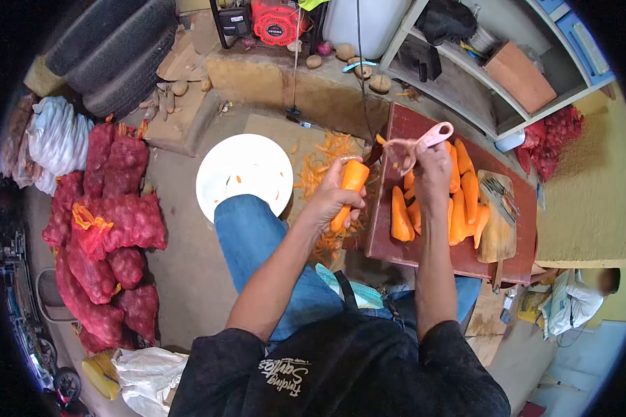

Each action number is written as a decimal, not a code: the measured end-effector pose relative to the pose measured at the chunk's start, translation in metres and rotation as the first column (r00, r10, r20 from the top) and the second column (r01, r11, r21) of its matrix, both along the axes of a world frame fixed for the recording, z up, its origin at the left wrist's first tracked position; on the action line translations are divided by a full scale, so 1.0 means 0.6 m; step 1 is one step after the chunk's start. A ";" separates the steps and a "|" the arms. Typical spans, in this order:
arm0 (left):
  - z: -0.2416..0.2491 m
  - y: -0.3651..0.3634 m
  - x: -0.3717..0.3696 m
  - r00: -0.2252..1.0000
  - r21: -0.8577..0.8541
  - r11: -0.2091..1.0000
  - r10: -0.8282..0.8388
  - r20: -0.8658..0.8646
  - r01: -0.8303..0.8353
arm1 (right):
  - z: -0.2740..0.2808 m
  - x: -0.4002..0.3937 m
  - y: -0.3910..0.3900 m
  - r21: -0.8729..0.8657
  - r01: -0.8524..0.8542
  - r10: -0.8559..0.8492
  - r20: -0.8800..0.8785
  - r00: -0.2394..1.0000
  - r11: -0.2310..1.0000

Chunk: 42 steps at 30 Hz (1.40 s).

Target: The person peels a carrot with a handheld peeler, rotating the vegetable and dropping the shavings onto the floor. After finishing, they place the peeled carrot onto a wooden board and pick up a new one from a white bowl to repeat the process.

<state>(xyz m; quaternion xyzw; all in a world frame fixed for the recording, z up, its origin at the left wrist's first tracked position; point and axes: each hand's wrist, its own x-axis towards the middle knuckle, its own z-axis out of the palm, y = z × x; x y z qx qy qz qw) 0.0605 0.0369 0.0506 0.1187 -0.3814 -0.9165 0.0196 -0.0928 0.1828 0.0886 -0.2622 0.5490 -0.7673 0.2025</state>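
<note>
My left hand [336, 199] is wrapped round a peeled-looking orange carrot [355, 177], held out above the floor between my knees. A pink peeler [435, 134] is gripped in my right hand [432, 169], raised above the edge of a dark red table [396, 116] and apart from the carrot. Several bright orange carrots [400, 217] lie on that table, partly hidden under my right forearm. Beside them is a wooden cutting board [498, 240] with metal cutlery [499, 194] on it. Orange peelings [327, 161] are scattered on cardboard below my left hand.
A white basin [209, 174] with small orange bits stands by my left knee. Red net sacks of onions [129, 215] are piled at the left, near stacked tyres [129, 59]. Ahead are a ledge [257, 83], a red machine [275, 21] and shelving [459, 59]. Another person [581, 306] is at far right.
</note>
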 end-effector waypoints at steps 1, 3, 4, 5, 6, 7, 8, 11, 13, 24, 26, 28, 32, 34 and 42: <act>-0.003 -0.003 -0.003 0.999 -0.026 0.999 0.032 0.016 -0.032 | 0.010 0.014 0.001 -0.018 -0.039 0.039 0.036 0.999 0.999; -0.018 -0.001 -0.009 0.995 -0.072 0.994 0.091 0.051 -0.087 | -0.008 0.046 0.000 0.144 -0.136 0.139 -0.016 0.990 0.980; -0.017 -0.001 -0.011 0.996 -0.073 0.994 0.083 0.041 -0.080 | -0.015 0.051 -0.011 0.102 -0.117 0.119 -0.012 0.993 0.988; -0.015 -0.003 -0.012 0.997 -0.075 0.995 0.075 0.034 -0.072 | -0.026 0.047 -0.018 0.060 -0.098 0.098 -0.006 0.995 0.993; -0.014 -0.001 -0.009 0.997 -0.078 0.995 0.065 0.031 -0.062 | -0.041 0.023 -0.017 0.010 -0.055 0.055 -0.006 0.998 0.998; -0.010 0.002 -0.005 0.998 -0.038 0.998 0.049 0.031 -0.048 | -0.053 -0.010 -0.017 -0.041 -0.014 0.014 -0.005 1.000 0.999; -0.004 0.003 -0.003 0.999 -0.001 0.999 0.039 0.027 -0.039 | -0.058 -0.033 -0.020 0.021 0.131 -0.131 -0.001 0.991 0.991; -0.007 -0.007 -0.006 1.000 0.020 1.000 0.011 0.010 -0.011 | -0.031 -0.008 -0.008 0.006 -0.034 0.034 -0.006 0.999 0.999; -0.018 -0.008 -0.008 1.000 -0.013 1.000 -0.004 -0.003 0.004 | -0.021 0.046 -0.013 0.087 -0.105 0.098 0.077 0.992 0.991; -0.016 -0.004 -0.007 0.999 0.063 0.998 -0.021 -0.034 0.023 | -0.016 0.052 -0.003 0.080 -0.153 0.149 0.052 0.987 0.985; -0.015 -0.003 -0.009 0.997 0.022 0.997 -0.080 -0.024 0.080 | -0.039 0.014 -0.009 0.014 0.050 -0.050 0.013 0.999 0.999; -0.013 -0.001 -0.004 0.995 0.014 0.995 -0.097 -0.018 0.097 | -0.047 -0.027 -0.006 -0.072 0.188 -0.189 0.002 0.982 0.979; -0.029 -0.006 -0.010 0.999 -0.034 0.999 -0.013 0.031 0.014 | -0.001 0.020 0.004 -0.013 0.064 -0.064 0.025 0.998 0.998; -0.027 -0.002 -0.014 0.998 -0.093 0.995 0.051 0.039 -0.047 | 0.004 0.052 0.008 -0.013 -0.018 0.019 0.094 0.995 1.000; -0.011 0.009 -0.010 0.994 -0.122 0.986 0.107 -0.027 -0.110 | -0.029 0.076 0.015 0.005 -0.037 0.035 0.184 0.982 0.999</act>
